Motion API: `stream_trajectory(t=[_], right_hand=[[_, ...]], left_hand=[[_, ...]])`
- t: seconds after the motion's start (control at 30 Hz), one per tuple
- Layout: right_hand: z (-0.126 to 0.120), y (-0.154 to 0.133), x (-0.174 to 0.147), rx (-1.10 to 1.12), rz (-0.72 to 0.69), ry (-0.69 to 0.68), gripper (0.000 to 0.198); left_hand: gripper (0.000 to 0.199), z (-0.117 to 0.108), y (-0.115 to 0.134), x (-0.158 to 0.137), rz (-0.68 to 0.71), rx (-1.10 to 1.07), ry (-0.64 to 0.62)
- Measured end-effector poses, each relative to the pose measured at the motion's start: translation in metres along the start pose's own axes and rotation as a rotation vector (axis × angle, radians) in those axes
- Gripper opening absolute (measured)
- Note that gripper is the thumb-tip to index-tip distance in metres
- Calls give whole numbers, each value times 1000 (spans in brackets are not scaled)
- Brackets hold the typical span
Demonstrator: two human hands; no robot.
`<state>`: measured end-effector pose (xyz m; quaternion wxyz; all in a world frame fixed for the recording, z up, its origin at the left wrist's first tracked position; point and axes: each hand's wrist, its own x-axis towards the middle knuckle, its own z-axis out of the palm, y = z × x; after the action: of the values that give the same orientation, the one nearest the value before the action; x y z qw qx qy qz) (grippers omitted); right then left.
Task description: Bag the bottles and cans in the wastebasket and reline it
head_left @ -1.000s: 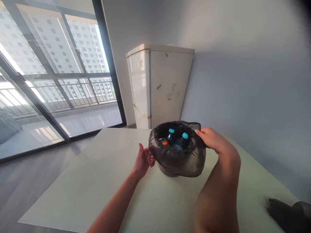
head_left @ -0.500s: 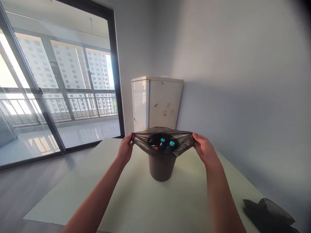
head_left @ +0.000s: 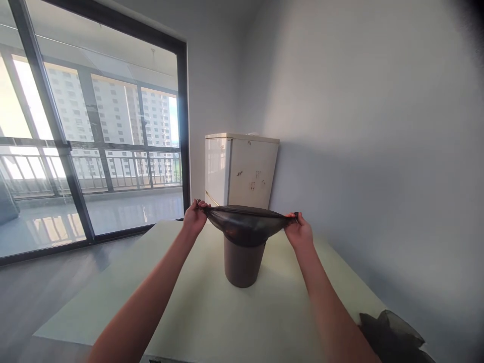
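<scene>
A brown trash can (head_left: 244, 264) stands upright on the pale table. Over its top bulges a dark, thin trash bag (head_left: 242, 228), its mouth stretched flat between my two hands. My left hand (head_left: 194, 218) is closed on the bag's left corner, and my right hand (head_left: 299, 230) grips the right corner. Both hands are at about rim height, on either side of the can. The bag's edges lie together, so the can's contents are hidden.
Another crumpled dark bag (head_left: 393, 335) lies at the right edge of the pale table (head_left: 227, 327). Behind the table stands a white fridge (head_left: 251, 171) with worn marks. A wall (head_left: 359, 126) runs along the right; a sliding glass door (head_left: 124, 126) is at the left.
The bag's mouth was open, showing bottles with blue caps inside; now it is drawn closed. My hands have come slightly nearer each other, and the view has shifted a little.
</scene>
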<state>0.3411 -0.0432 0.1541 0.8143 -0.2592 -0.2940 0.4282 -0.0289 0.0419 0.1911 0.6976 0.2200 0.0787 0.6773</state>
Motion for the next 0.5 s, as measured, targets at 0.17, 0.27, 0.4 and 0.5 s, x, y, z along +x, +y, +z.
stream_trajectory(t=[0.17, 0.27, 0.4, 0.5], right_hand=[[21, 13, -11, 38, -31, -58, 20], [50, 17, -16, -102, -22, -182, 29], [80, 23, -23, -381, -36, -317, 48], [70, 24, -21, -284, -104, -267, 43]], left_hand=[[5, 15, -22, -5, 11, 203, -115], [27, 35, -42, -15, 8, 436, -294], [40, 52, -67, -26, 8, 642, -439], [37, 44, -62, -19, 43, 550, -328]])
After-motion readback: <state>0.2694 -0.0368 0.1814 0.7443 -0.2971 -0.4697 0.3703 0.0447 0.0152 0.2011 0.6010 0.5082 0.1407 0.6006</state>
